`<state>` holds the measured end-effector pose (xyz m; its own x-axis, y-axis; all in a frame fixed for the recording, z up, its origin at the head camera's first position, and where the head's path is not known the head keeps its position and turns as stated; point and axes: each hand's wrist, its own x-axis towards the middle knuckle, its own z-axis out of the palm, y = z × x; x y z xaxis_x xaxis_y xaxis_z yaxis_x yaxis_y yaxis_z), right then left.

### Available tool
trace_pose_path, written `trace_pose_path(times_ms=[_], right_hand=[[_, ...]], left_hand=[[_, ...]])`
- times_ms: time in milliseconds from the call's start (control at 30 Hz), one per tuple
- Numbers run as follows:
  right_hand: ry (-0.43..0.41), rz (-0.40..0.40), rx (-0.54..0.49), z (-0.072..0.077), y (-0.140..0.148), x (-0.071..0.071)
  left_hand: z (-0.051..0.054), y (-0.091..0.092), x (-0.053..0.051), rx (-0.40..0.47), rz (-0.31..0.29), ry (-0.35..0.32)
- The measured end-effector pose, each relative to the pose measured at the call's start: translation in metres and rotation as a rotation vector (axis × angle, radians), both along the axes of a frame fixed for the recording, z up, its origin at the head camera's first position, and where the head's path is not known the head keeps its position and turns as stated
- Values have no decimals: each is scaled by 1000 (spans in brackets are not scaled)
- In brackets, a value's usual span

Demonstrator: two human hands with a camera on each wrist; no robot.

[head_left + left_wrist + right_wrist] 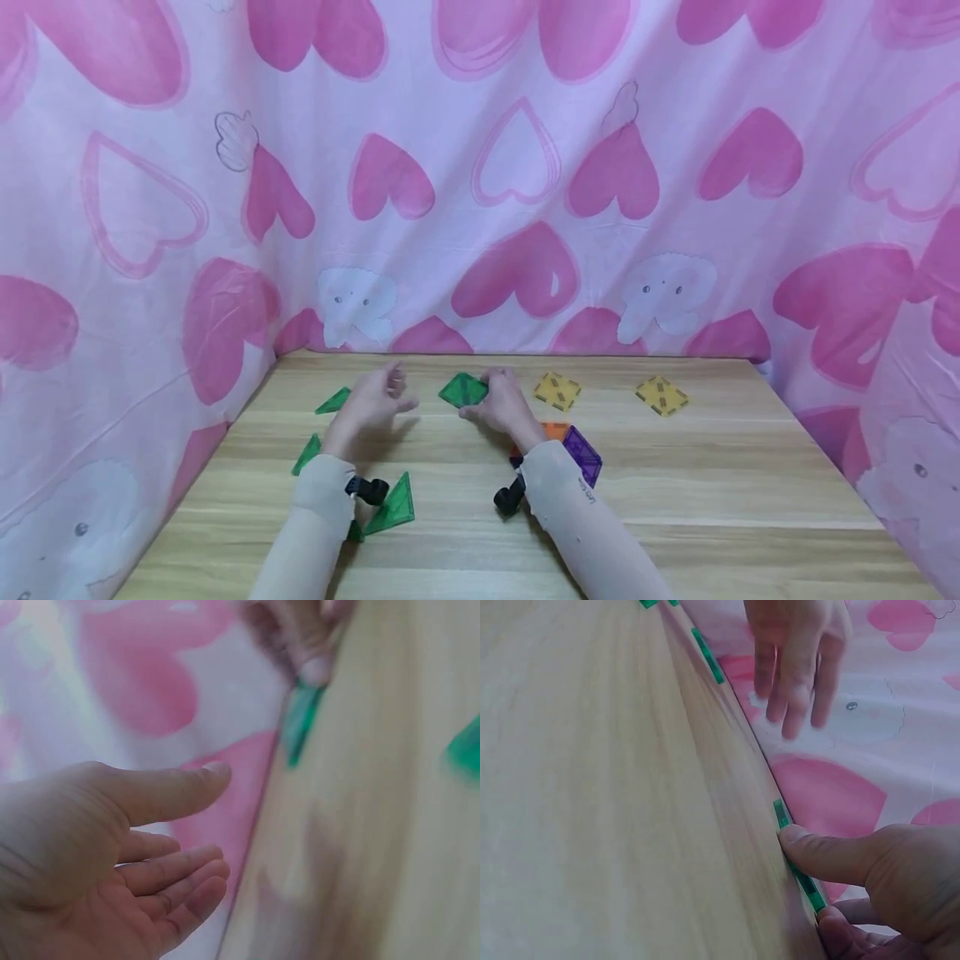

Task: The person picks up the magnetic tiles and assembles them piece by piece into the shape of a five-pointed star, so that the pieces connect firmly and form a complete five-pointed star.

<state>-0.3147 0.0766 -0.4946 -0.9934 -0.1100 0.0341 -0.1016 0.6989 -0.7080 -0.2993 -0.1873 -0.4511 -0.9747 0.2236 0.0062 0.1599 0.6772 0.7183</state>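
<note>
Nearest, the left sleeve [311, 521] and right sleeve [588, 525] reached in over the worktop [735, 508], wood grain showing between them. A large green triangle [399, 505] lay just beside the left wrist; a smaller green triangle [307, 455] lay by that forearm, towards the left edge. An orange tile [557, 431] and a purple tile [584, 456] lay beside the right wrist, with a broad stretch of wood from them to the right edge.

Farther off, the left hand [373, 402] held nothing, its thumb well parted from its slightly bent fingers; across a gap, the right hand [504, 404] pinched a green diamond-shaped piece [461, 389] by its right side, between thumb and fingers. Whether that piece touched the wood could not be told. Two yellow tiles [557, 391] lay farther right, well apart, near the back edge, where a pink heart-patterned curtain [517, 267] rose.
</note>
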Motion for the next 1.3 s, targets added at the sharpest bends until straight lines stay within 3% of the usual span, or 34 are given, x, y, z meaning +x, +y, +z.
trace_pose_path(times_ms=[300,433,633,700,867,933,1067,1300], right_hand=[[63,14,-30,14,-5,8],[99,39,-71,25,-10,14],[103,165,-153,38,-25,26],[104,210,-162,38,-31,31],[97,300,-178,29,-49,39],[95,345,-208,24,-55,39],[54,423,-298,10,-69,38],[-14,445,-408,-7,-85,36]], left_hand=[[14,-63,5,-71,107,38],[13,-77,12,-66,153,-25],[11,-89,22,91,190,-201],[10,-94,25,76,180,-215],[10,-112,31,-116,105,-110],[9,-120,34,-148,76,-82],[2,-132,43,-136,0,-86],[-7,-146,52,-90,-92,-89]])
